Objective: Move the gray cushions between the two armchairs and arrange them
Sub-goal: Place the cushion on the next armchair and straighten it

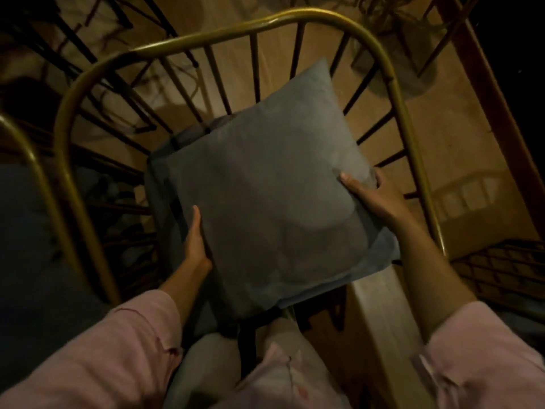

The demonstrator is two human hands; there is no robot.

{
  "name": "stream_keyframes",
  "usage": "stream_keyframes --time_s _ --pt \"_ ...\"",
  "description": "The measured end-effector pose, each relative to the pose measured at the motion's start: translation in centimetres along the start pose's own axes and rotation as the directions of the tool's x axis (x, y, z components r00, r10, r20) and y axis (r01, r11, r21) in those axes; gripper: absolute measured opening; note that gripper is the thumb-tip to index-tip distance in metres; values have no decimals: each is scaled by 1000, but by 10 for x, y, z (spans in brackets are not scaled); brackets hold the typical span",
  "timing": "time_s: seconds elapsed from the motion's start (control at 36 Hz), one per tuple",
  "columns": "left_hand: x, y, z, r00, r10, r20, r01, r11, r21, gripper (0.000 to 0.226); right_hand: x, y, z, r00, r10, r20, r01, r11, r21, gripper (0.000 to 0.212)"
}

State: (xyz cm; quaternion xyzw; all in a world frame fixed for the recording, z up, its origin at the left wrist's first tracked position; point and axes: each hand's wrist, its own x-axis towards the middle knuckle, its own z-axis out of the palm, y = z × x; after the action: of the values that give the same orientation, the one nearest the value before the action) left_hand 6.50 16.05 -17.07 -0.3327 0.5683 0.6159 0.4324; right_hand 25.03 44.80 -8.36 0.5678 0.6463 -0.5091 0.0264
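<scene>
1. At the far left, part of a second armchair shows: a curved brass rail with a dark blue-gray mass under it that may be another cushion, though the dim light leaves that unsure. Check it before counting the job done.

2. The left hand lies flat along the left edge of the gray cushion. Its thumb rests up the side, and the fingers appear to be tucked behind or under the cushion, out of sight, so I cannot tell how tightly they are curled. Judged by its position it is gripping the edge. Use it as the steadying side and slide it in no further.

3. The cushion sits at the middle, tilted like a diamond, on or just above the seat pad of the armchair with the brass hoop back. From this angle I cannot tell whether it touches the pad. To arrange it well, I would turn it until its edges run parallel to the pad, then lean its top corner against the spindles.

4. The right hand clasps the right corner with its fingers pressed on the top face and the thumb wrapped round the edge. Let this hand drive the turn, and release it only once the cushion rests on the pad.

5. The likely fault is a corner poking out between the spindles, so press the cushion down and check.
</scene>
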Motion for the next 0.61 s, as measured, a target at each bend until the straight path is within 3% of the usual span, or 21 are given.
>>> stream_keyframes --time_s 0.11,0.36,0.53,0.61 --pt "-3 -19 -46 1000 6 -28 -8 999 -48 86 -8 30 31 994 74 86 -75 997 12 85" --pt "18 -40 -80 994 13 -110 -8 999 50 89 -12 87 52 969 209 134 -204 978 -52 131" --pt "12 -45 -69 986 117 -115 -109 991 74 90 -17 109 59 975 149 166 -157 987 32 89" --pt "9 -44 -67 979 168 -120 -162 985 52 79 -10 115 59 982 132 137 -141 988 63 84"
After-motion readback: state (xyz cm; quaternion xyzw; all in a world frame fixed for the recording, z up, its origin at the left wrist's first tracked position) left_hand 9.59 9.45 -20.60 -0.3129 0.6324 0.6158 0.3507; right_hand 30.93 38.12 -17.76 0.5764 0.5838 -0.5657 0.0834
